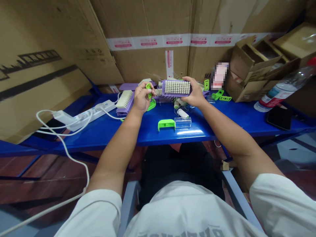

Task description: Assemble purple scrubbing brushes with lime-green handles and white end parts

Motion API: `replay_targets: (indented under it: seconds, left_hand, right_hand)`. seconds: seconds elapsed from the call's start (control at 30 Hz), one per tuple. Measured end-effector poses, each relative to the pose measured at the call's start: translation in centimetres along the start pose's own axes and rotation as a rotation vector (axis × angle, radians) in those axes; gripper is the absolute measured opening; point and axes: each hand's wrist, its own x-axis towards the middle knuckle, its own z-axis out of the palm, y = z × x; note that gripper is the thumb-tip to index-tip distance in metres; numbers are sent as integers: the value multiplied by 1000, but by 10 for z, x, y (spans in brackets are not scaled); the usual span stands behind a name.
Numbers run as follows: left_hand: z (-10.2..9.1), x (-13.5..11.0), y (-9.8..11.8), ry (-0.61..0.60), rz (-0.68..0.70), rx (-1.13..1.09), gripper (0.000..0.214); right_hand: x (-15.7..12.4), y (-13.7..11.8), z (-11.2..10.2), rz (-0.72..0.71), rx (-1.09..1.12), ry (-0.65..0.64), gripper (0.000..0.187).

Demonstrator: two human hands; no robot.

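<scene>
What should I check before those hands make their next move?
1. Small green piece gripped: ok; the left hand pinches the small green piece in its fingers.
2. Bristle block held: ok; the right hand grips the bristle block by one end.
3. Back of that block sound: cannot tell; its bristles face us.
4. Power strip clear of both hands: ok; it lies off to the left.
5. Black phone well back from the edge: not ok; it lies near the front edge of the blue table.
</scene>
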Motion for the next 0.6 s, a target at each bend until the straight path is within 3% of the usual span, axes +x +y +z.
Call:
replay_targets:
  seconds: [0.17,0.33,0.6]
  left_hand:
    - [-9,9,-5,124,-3,-66,55]
    - [-26,17,-11,234,-30,-60,51]
    - [-55,33,-35,292,-4,-104,60]
  right_hand:
    - [1,-4,-2,-21,6,7,91]
    - [1,-4,-4,-11,-4,17,89]
    - [1,1,-3,-26,-13,33,88]
